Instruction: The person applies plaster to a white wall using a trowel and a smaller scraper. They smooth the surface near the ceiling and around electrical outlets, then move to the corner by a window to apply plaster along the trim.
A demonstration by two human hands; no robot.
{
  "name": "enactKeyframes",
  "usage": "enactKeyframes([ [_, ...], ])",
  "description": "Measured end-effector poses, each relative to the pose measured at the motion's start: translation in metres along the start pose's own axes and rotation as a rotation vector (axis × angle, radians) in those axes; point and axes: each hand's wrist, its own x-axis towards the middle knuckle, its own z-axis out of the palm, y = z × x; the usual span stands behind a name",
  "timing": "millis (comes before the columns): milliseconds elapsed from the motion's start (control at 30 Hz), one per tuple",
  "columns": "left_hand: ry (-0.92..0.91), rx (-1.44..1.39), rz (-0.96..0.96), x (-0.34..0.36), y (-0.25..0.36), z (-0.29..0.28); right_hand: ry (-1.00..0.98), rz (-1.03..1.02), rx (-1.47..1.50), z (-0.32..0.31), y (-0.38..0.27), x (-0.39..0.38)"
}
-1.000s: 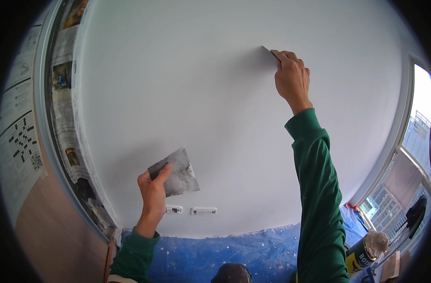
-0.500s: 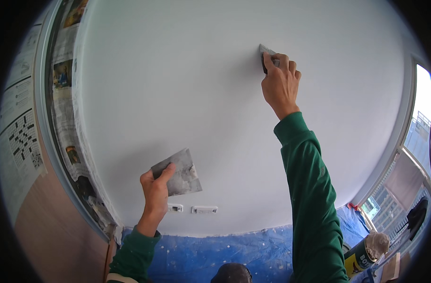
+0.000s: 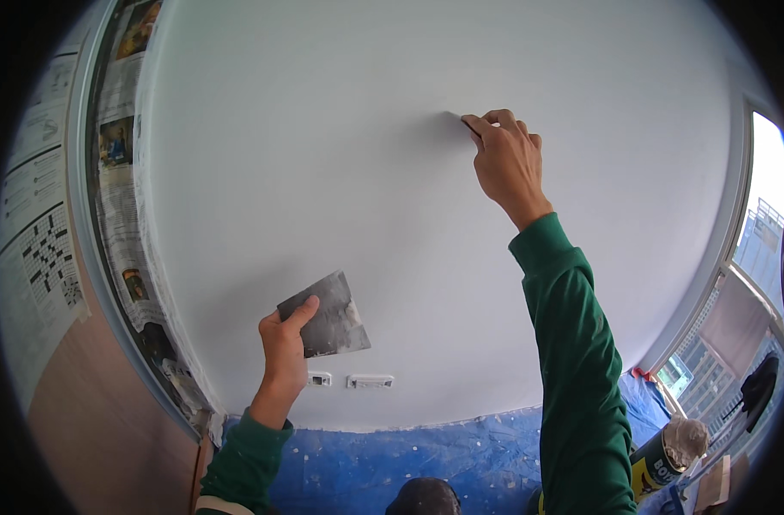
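My right hand is raised to the white wall, fingers closed round a putty knife. Its thin blade is seen almost edge-on, against or very near the wall; most of the tool is hidden by the hand. Lower and to the left, my left hand grips a square grey flat plate at its left edge, thumb on top. Pale filler smears mark the plate's right side. Both arms wear green sleeves.
Two white wall sockets sit low on the wall. Blue sheeting covers the floor. Newspaper masks the left frame. At lower right stands a dark, yellow-marked tub heaped with beige material, near a window. A dark rounded thing shows at the bottom.
My right hand has come slightly down the wall, and the putty knife has turned from showing its blade face to nearly edge-on. My left hand and the plate have hardly moved.
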Motion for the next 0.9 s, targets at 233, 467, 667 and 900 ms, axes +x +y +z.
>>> enactKeyframes([
  [233, -0.015, -0.257, -0.400, -0.002, -0.012, 0.001, -0.319, 0.171, 0.942, -0.082, -0.109, -0.176],
  [467, -0.015, -0.098, -0.385, -0.014, -0.021, 0.018, -0.298, 0.564, 1.109, -0.057, -0.145, -0.257],
  [667, 0.010, -0.092, -0.122, 0.003, 0.013, -0.009, -0.780, 0.263, 0.982, -0.062, -0.133, -0.303],
  [900, 0.172, -0.090, 0.112, 0.023, 0.021, -0.016, -0.987, -0.200, 1.126, -0.137, -0.098, -0.181],
])
